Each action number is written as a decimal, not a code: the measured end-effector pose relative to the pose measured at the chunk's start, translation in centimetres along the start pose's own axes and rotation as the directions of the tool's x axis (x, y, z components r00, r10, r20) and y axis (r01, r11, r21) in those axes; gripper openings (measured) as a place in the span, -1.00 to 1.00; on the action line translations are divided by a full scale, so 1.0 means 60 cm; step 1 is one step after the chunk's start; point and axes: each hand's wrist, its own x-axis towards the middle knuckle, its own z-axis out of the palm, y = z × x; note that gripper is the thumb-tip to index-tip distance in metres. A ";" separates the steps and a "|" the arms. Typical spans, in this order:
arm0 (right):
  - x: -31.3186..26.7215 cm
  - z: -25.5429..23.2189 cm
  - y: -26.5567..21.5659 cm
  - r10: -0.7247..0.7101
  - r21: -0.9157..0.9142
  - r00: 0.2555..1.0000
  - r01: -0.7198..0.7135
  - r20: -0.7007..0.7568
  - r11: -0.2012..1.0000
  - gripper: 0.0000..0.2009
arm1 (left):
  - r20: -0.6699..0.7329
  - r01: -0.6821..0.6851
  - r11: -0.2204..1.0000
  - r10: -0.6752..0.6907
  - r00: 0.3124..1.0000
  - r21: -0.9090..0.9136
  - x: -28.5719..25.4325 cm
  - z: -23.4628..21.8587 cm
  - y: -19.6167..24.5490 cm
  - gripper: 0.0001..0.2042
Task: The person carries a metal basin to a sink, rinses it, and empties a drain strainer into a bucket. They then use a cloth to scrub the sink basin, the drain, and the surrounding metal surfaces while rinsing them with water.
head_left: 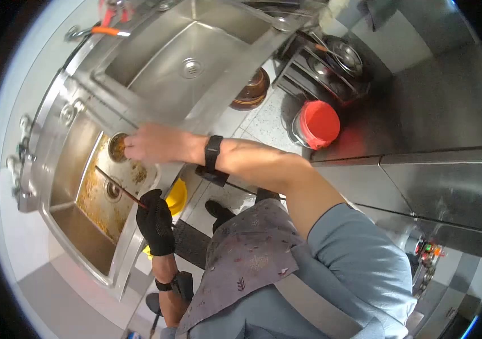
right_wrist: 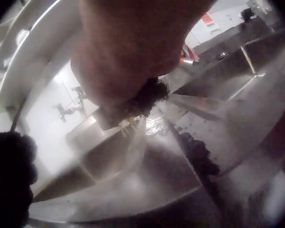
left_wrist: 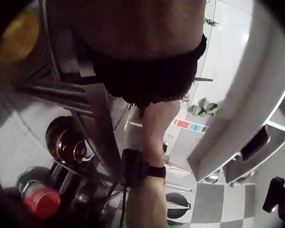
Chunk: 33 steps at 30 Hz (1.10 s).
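Observation:
My left hand (head_left: 155, 223), in a black knitted glove, grips a thin brown stick (head_left: 122, 189) that points over the soiled sink basin (head_left: 85, 220). Brown and yellow food scraps (head_left: 91, 189) cover the bottom around a drain (head_left: 112, 192). My bare right hand (head_left: 153, 144) reaches in from the other side, fingers curled at the rim of a round metal strainer basket (head_left: 117, 151) with brown scraps inside. In the right wrist view, a dark ragged mass (right_wrist: 152, 97) shows under that hand, its details blurred. The left wrist view shows the black glove (left_wrist: 142, 78) around the stick.
A second steel basin (head_left: 161, 68) lies beyond the divider. Taps (head_left: 25, 150) line the wall, and orange-handled pliers (head_left: 102, 31) lie on the back ledge. On the floor stand a red bucket (head_left: 320, 124), a brown pot (head_left: 252, 90) and a yellow container (head_left: 177, 196).

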 end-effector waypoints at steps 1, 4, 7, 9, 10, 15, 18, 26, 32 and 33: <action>-0.016 -0.014 0.008 0.008 0.018 1.000 -0.007 -0.027 1.000 -0.93 | 0.031 0.336 0.891 -0.343 0.939 -0.304 0.001 0.021 0.027 -0.75; -0.091 -0.085 0.045 0.071 0.059 0.996 -0.068 -0.058 0.996 -0.92 | 0.055 0.118 0.992 -0.115 0.992 -0.054 0.006 0.092 0.022 -0.83; -0.207 -0.188 0.100 0.189 0.049 0.981 -0.187 -0.044 0.981 -0.90 | 0.100 0.238 0.946 -0.220 0.970 -0.222 0.014 0.207 0.062 -0.83; -0.298 -0.255 0.140 0.265 0.016 0.963 -0.265 -0.041 0.964 -0.89 | 0.210 0.402 0.861 -0.350 0.913 -0.311 0.012 0.291 0.108 -0.81; -0.351 -0.286 0.163 0.350 0.014 0.936 -0.349 -0.048 0.937 -0.87 | 0.203 0.451 0.741 -0.406 0.891 -0.498 0.011 0.343 0.095 -0.80; -0.674 -0.407 0.268 0.554 -0.279 0.811 -0.584 -0.187 0.762 -0.73 | 0.493 0.591 0.787 -0.447 0.746 -0.181 0.025 0.574 0.140 -0.80; -0.855 -0.464 0.303 0.645 -0.321 0.722 -0.691 -0.251 0.648 -0.72 | 0.535 0.059 0.980 -0.154 0.830 0.191 0.023 0.682 0.085 -0.82; -1.371 -0.240 0.453 0.789 1.000 -0.615 0.014 -0.009 0.023 -0.90 | 0.774 -0.429 0.792 -0.083 0.628 0.433 0.034 0.894 0.004 -0.78; -1.524 -0.176 0.486 0.707 0.914 -0.650 0.405 0.277 0.015 -0.76 | 0.707 -0.229 0.862 -0.190 0.681 0.452 0.038 0.926 -0.076 -0.87; -1.521 -0.194 0.480 0.702 0.915 -0.653 0.404 0.284 0.006 -0.76 | 0.604 0.338 0.879 -0.477 0.638 0.336 0.041 0.925 -0.073 -0.86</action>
